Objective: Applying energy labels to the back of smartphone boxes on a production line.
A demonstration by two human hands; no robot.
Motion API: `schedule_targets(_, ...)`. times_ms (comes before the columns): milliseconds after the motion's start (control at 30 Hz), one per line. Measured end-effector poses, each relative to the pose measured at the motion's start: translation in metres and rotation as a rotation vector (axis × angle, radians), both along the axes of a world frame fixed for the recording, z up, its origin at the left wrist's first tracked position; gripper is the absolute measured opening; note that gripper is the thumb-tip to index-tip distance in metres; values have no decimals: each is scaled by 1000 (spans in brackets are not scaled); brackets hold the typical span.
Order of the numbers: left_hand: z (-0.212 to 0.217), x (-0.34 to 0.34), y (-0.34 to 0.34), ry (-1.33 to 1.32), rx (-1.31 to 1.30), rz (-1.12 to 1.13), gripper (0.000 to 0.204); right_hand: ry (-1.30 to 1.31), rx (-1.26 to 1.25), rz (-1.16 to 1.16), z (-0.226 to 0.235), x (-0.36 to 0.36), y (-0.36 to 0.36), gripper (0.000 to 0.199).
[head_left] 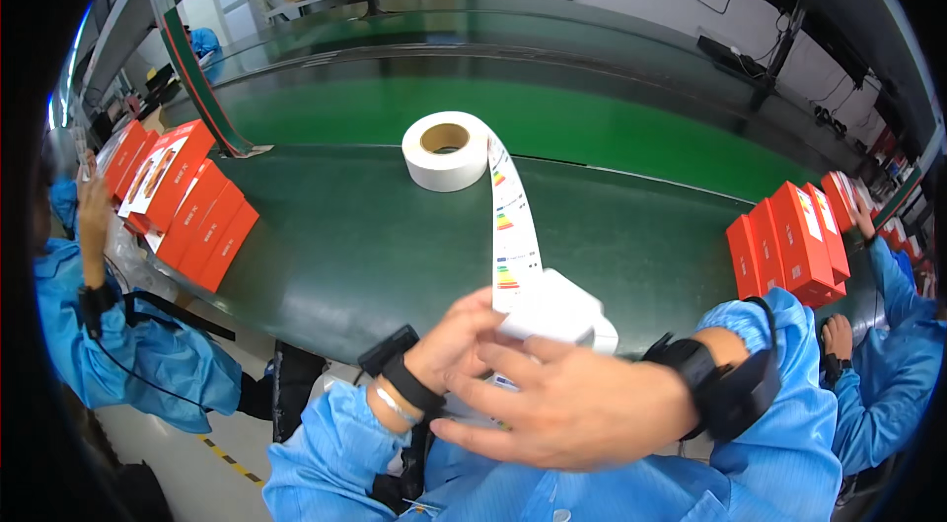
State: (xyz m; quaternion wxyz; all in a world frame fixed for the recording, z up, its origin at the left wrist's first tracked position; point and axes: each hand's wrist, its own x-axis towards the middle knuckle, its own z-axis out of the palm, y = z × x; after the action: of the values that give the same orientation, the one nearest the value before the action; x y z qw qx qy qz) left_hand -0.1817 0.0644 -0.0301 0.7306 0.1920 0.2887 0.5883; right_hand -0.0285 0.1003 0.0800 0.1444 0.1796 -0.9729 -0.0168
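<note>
A white roll of labels [444, 167] with a brown cardboard core sits on the green bench. From it a strip of printed labels [515, 236] with coloured bars runs toward me, and a loose white fold of backing paper [567, 305] bulges beside my hands. My left hand [454, 344] is closed, pinching the strip at its near end. Crossing in front is my right hand [582, 399], its fingers stretched out and apart, the tips close to my left palm. Bits of printed label show between those fingers; the rest of the strip is hidden behind the hand.
Red boxes [202, 211] are stacked at the left of the green bench [335, 226], with more red boxes [789, 241] at the right. Co-workers in blue sit on both sides, a person's hand [863, 211] reaching to the right-hand boxes. A metal post [202, 68] stands at the left.
</note>
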Motion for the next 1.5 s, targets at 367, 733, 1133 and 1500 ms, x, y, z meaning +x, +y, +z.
schedule_targets(367,28,55,-33,-173,115,80,57,-555,-1387,-411,-77,-7,141,73)
schedule_targets(733,47,-25,-80,456,0,67,57,-191,-1785,1,-4,-137,124,28)
schedule_targets(1133,97,-234,-286,1969,-1240,548,25,507,-2222,349,55,-140,238,21)
schedule_targets(1500,97,-149,-266,1243,-194,414,27,496,-2194,-28,29,-144,240,32)
